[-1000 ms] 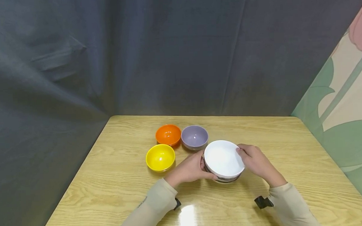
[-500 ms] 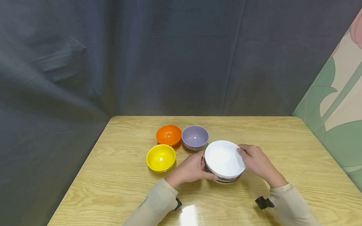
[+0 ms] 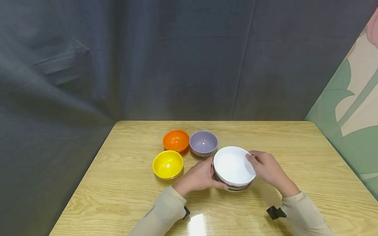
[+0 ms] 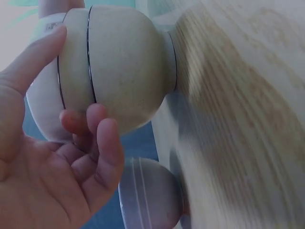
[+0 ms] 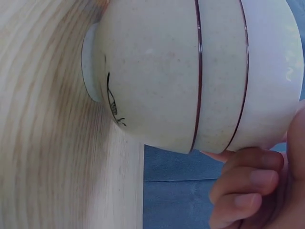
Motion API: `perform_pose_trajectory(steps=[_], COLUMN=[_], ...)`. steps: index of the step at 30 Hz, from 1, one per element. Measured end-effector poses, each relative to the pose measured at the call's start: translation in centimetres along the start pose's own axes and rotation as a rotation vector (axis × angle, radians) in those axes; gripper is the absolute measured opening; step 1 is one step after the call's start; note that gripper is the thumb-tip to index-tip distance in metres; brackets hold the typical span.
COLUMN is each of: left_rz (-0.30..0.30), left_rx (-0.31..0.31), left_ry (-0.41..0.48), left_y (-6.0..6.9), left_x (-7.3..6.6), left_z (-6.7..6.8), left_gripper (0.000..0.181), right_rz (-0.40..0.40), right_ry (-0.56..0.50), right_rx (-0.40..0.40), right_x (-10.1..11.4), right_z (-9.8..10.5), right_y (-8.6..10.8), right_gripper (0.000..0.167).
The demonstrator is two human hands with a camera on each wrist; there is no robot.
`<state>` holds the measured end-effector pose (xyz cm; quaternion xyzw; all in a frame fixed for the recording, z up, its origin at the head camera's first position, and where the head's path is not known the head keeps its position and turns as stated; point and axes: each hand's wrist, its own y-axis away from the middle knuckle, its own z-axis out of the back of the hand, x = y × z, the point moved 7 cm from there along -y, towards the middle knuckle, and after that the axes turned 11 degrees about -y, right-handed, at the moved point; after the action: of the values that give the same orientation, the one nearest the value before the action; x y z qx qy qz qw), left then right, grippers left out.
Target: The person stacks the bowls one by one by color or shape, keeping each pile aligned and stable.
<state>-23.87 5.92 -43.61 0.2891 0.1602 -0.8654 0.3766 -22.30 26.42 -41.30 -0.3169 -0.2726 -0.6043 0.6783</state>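
A white bowl (image 3: 232, 166) sits nested at the top of a small stack near the middle of the table. Below it are cream bowls (image 5: 152, 71) with dark brown rim lines; the lowest stands on its foot on the wood. My left hand (image 3: 197, 176) holds the stack's left side, its thumb on the near side and its fingers curled against the rims in the left wrist view. On the right, my right hand (image 3: 267, 169) pinches the white bowl's rim, thumb inside and fingers outside. Some fingertips are hidden behind the stack.
Beyond the left hand stand a yellow bowl (image 3: 167, 165), an orange bowl (image 3: 176, 141) and a purple bowl (image 3: 203, 143), all upright. The purple one is close to the stack. A dark curtain (image 3: 187, 59) hangs behind the wooden table (image 3: 110, 190).
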Motion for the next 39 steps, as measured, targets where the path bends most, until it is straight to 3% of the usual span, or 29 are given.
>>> perform_pose_trajectory(steps=[15,27,39], left_rz=[0.013,0.047,0.034], left_rx=[0.037,0.034,0.017], left_ry=[0.064,0.062,0.082], left_y=[-0.44,-0.49,-0.65], left_x=[0.24,0.31,0.08], left_z=[-0.31,-0.51,-0.77], left_gripper=[0.101,0.102,0.102], right_rz=[-0.003,-0.016,-0.004], right_ry=[-0.024,-0.014,-0.021], right_rx=[0.022,0.024,0.021], right_x=[0.06,-0.38,-0.8], right_z=[0.09,0.12,0.37], right_y=[-0.04,-0.19,-0.38], right_gripper=[0.042,0.044,0.044])
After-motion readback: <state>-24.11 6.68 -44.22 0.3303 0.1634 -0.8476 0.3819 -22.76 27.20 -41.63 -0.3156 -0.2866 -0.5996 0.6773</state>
